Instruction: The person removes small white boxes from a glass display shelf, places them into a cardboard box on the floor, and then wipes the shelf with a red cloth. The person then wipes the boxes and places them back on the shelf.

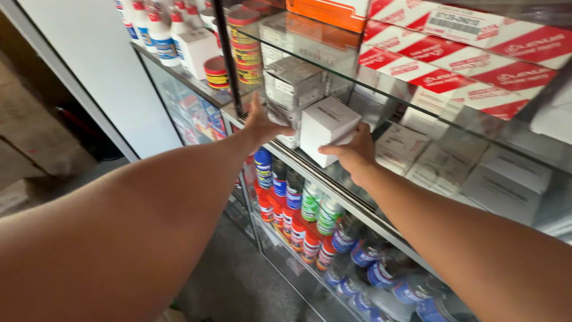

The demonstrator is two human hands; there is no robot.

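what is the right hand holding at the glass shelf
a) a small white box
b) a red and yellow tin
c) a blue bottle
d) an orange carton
a) The right hand grips a small white box at the edge of the glass shelf; its thumb lies along the box's lower edge, while the left hand reaches beside the stacked boxes.

2 bare forearms, sleeveless, no rings, watch or gloves

Right hand gripping white box, left hand on stacked boxes, glass shelf
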